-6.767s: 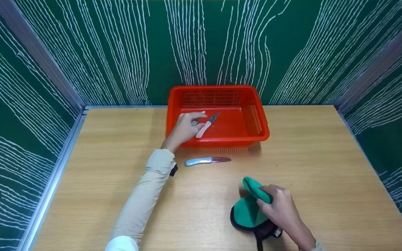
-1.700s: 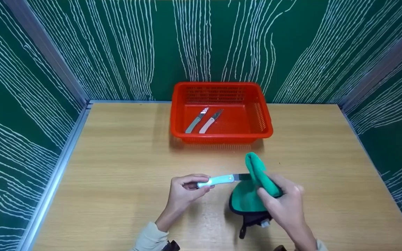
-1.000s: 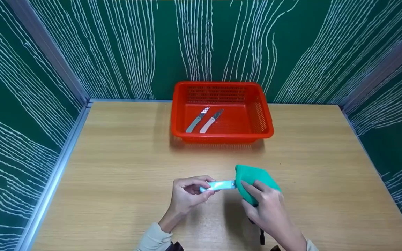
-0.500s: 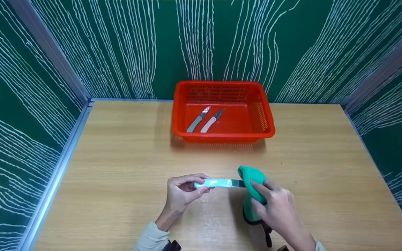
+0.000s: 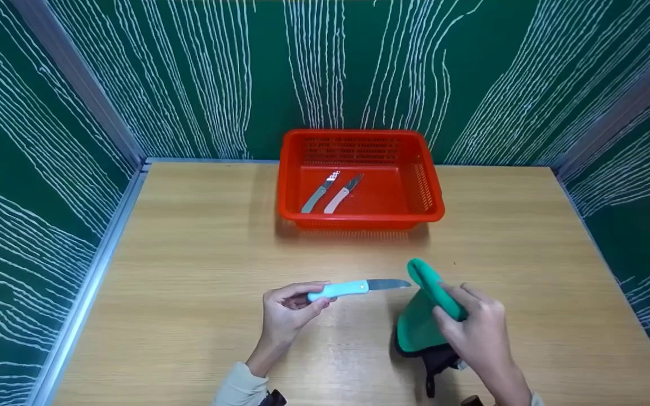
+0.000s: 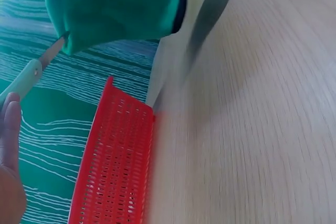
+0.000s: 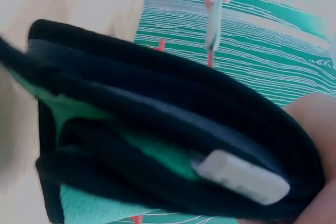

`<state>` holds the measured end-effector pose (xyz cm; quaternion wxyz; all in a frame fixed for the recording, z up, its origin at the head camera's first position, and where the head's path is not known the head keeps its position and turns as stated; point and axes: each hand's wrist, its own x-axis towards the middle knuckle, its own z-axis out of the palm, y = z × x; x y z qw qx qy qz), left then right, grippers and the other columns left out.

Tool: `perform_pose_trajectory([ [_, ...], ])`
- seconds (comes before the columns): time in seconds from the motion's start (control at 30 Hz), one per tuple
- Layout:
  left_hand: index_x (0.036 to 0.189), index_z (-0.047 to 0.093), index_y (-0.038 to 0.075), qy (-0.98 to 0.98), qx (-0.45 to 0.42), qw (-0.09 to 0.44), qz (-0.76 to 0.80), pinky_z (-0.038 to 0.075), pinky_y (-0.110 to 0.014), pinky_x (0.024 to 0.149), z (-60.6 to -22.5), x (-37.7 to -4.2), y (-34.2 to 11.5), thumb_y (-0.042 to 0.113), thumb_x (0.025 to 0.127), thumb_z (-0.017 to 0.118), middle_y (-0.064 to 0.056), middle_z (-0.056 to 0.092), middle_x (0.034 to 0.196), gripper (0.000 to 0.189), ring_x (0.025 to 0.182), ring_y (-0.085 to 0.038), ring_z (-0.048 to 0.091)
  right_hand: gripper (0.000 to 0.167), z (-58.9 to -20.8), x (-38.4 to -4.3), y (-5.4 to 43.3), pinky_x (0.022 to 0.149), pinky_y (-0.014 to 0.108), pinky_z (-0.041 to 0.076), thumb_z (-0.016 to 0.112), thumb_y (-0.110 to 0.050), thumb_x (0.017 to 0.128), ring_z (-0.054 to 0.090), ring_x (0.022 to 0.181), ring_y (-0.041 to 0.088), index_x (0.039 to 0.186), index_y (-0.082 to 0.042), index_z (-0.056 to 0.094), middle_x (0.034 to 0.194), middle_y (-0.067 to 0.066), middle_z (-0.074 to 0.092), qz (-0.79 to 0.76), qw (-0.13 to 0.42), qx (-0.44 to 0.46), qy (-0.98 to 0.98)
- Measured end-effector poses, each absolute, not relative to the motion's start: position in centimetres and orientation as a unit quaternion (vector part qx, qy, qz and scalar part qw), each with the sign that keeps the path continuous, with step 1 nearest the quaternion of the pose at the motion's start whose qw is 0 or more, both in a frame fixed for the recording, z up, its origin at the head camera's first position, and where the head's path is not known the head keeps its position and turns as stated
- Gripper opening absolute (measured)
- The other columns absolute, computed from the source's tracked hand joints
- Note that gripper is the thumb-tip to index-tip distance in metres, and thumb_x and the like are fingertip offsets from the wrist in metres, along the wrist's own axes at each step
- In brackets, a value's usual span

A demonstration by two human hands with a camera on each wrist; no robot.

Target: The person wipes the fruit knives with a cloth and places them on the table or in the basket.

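Observation:
My left hand (image 5: pixel 282 316) holds a small knife (image 5: pixel 339 290) by its light-blue handle, the whole blade bare and pointing right. The blade's tip stops near a green cloth pouch (image 5: pixel 420 327) with black trim, and overlaps its edge in the left wrist view. My right hand (image 5: pixel 480 327) pinches a fold of the pouch between thumb and fingers. The right wrist view shows the pouch's black-bound edges, a white tag (image 7: pixel 244 177) and a black strap. Beyond my hands, a grey-green-handled knife (image 5: pixel 315 199) and a pink-handled knife (image 5: pixel 336 200) lie side by side, blades out.
A red plastic basket (image 5: pixel 359 217) with perforated walls stands at the back of the wooden table (image 5: pixel 189 254) and contains the two lying knives. Green walls (image 5: pixel 471 84) with wavy white lines enclose the table's back and sides.
The light-blue knife came off the table into my left hand, and its blade went into the green fold. Now the blade is out, and my right hand has moved right with the pouch.

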<state>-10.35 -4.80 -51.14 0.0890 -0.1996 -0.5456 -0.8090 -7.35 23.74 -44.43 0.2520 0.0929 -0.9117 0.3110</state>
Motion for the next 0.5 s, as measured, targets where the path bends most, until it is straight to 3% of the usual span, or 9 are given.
perform_pose_trajectory([
  [0.17,0.091,0.068,-0.014,-0.581,-0.187,0.101,-0.785,0.059,-0.040,0.066,-50.9,-10.1,-4.4,-0.011,0.073,0.074,-0.026,0.068,0.096,0.019,0.079,-0.036,0.069,0.027,-43.7,-7.2,23.2,0.046,0.013,0.040,0.070,0.009,0.064,0.048,0.055,0.011,0.089,-0.001,0.075,0.066,0.000,0.059,0.342,0.289,0.103,-0.888],
  [0.33,0.087,0.070,-0.010,-0.597,-0.184,0.108,-0.773,0.060,-0.038,0.062,-50.5,-9.8,-3.8,-0.009,0.071,0.077,-0.023,0.069,0.094,0.017,0.078,-0.032,0.070,0.030,-43.1,-7.2,21.7,0.043,0.017,0.038,0.071,0.009,0.065,0.046,0.054,0.010,0.092,-0.003,0.075,0.067,-0.002,0.058,0.361,0.273,0.107,-0.885],
  [0.5,0.086,0.071,-0.008,-0.593,-0.187,0.106,-0.776,0.060,-0.037,0.057,-50.2,-9.6,-3.3,-0.008,0.070,0.078,-0.020,0.070,0.093,0.017,0.074,-0.031,0.070,0.031,-43.2,-7.3,20.0,0.056,0.028,0.057,0.071,0.007,0.068,0.057,0.063,0.011,0.098,0.000,0.073,0.081,0.004,0.067,0.372,0.212,0.108,-0.897],
])
